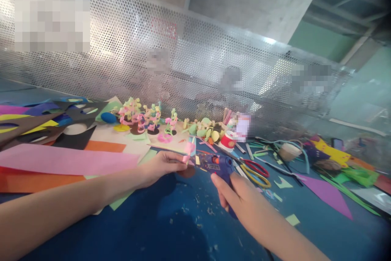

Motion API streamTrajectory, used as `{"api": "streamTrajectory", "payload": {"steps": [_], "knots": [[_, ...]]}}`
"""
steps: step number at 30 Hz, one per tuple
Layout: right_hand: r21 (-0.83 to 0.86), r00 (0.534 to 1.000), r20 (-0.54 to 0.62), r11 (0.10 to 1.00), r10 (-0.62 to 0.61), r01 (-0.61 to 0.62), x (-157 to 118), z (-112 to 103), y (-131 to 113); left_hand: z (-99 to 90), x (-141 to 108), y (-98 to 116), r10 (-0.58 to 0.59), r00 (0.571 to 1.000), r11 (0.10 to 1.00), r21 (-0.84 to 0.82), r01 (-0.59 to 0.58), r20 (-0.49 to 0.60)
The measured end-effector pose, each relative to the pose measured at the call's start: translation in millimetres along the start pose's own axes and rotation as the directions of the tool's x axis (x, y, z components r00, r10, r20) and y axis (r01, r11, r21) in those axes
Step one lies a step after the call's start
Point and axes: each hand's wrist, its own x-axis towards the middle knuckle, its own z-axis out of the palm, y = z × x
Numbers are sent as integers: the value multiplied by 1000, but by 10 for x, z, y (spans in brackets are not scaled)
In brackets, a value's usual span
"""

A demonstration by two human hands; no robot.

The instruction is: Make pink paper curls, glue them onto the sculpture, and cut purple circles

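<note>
My left hand (pixel 166 167) pinches a small pink paper piece (pixel 190 150) between thumb and fingers, near the middle of the view. Wrapped round the handle of a blue glue gun (pixel 222 165) is my right hand (pixel 232 194). The gun points left, its nozzle close to the pink piece; whether they touch is too small to tell. Behind my left hand stand several small pink, yellow and green paper figures (pixel 152 116) on dark round bases.
Coloured paper sheets (pixel 70 159) cover the left side. A red and white cup (pixel 227 141), scissors (pixel 255 173), paper strips and a purple sheet (pixel 328 194) lie to the right. A perforated metal screen (pixel 122 37) rises behind the blue table (pixel 152 228).
</note>
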Motion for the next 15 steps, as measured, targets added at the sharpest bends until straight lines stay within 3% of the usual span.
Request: {"api": "streamTrajectory", "payload": {"steps": [5, 10, 13, 15], "knots": [[17, 999, 31, 999, 38, -39, -23, -4, 29, 2, 7, -5, -26, 1000, 999, -26, 26, -12], [191, 998, 15, 979, 63, -64, -154, -122, 125, -14, 16, -26, -41, 998, 999, -15, 41, -50], [131, 989, -93, 986, 118, -105, -318, -251, 466, -26, 16, -34, -54, 995, 998, -25, 52, -82], [19, 949, -267, 985, 168, -169, -440, -349, 862, -32, 17, -40, -57, 994, 998, -36, 54, -95]]}}
